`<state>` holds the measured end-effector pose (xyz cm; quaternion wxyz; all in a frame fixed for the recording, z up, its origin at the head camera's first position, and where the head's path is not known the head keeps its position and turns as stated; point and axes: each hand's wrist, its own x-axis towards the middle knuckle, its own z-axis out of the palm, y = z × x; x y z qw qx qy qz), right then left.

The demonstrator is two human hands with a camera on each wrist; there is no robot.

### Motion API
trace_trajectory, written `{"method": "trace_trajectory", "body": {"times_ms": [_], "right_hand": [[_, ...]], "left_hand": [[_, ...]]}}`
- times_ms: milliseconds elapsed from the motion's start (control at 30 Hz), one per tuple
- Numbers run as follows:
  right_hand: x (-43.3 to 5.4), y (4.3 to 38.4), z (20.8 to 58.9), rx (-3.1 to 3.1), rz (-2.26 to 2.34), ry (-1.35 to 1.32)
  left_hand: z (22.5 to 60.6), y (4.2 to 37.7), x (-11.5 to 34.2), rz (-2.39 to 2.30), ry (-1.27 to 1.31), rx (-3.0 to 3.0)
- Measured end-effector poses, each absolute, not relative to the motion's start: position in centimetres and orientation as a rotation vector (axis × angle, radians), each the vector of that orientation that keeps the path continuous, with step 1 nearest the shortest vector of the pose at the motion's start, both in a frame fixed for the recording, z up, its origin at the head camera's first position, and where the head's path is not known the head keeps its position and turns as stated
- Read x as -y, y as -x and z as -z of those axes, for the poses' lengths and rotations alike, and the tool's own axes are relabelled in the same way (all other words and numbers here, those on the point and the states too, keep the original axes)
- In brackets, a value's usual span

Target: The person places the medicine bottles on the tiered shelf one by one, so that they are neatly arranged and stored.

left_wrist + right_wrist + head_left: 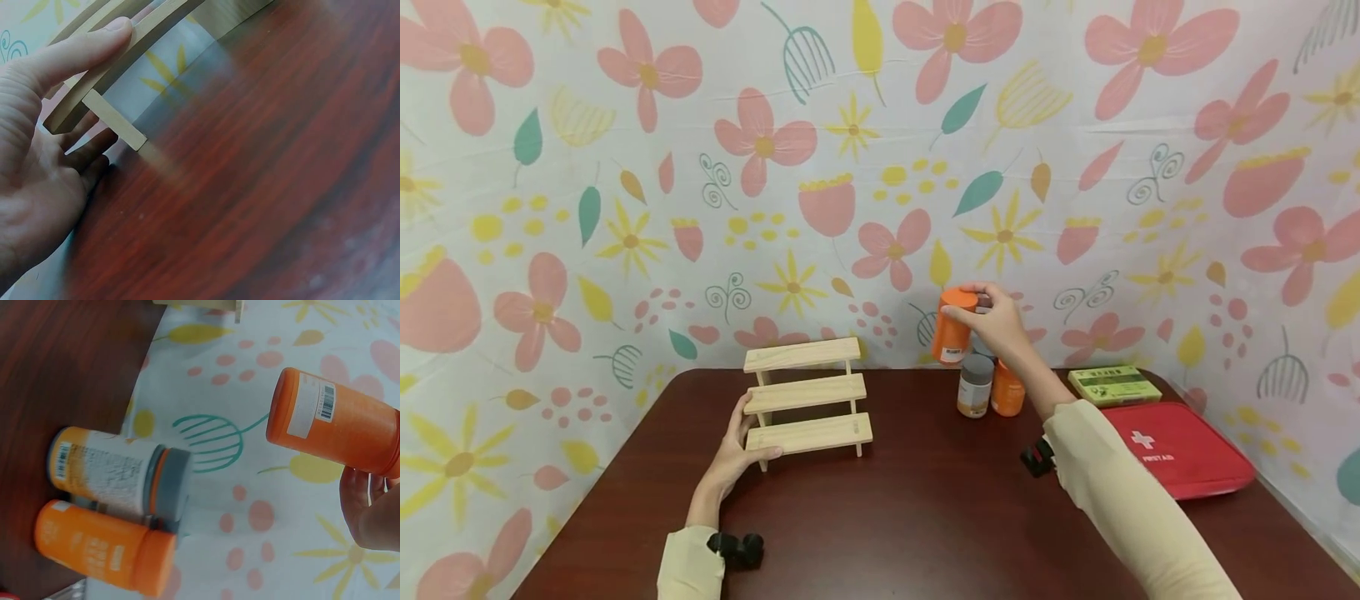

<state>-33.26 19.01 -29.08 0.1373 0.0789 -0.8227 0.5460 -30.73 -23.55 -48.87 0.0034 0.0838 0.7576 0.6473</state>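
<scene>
My left hand (735,450) grips the left end of a three-step wooden rack (808,432) standing on the table. In the left wrist view the thumb lies over a plank (159,24), with the other fingers beneath it. My right hand (997,320) holds an orange bottle (953,332) by its upper part, slightly tilted, above the other bottles. Below it stand a grey-lidded bottle (975,388) with a white and orange label and a second orange bottle (1008,390). The right wrist view shows the barcode label (317,405) near the held bottle's base.
At the right of the brown table (925,517) lies a red first aid pouch (1187,458). Behind it is a green and yellow box (1114,385). A flower-patterned cloth (880,167) hangs behind the table's back edge.
</scene>
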Motion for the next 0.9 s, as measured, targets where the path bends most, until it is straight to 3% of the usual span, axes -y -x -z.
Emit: {"method": "trace_trajectory", "body": {"times_ms": [300, 900], "right_hand": [[-16.7, 34.2, 27.2, 2.403, -1.522, -0.342], [-10.2, 35.9, 27.2, 2.331, -1.631, -0.359]], "left_hand": [[48.6, 30.7, 23.3, -2.027, -0.251, -2.374], [48.8, 30.4, 23.4, -2.026, -0.268, -2.371]]}}
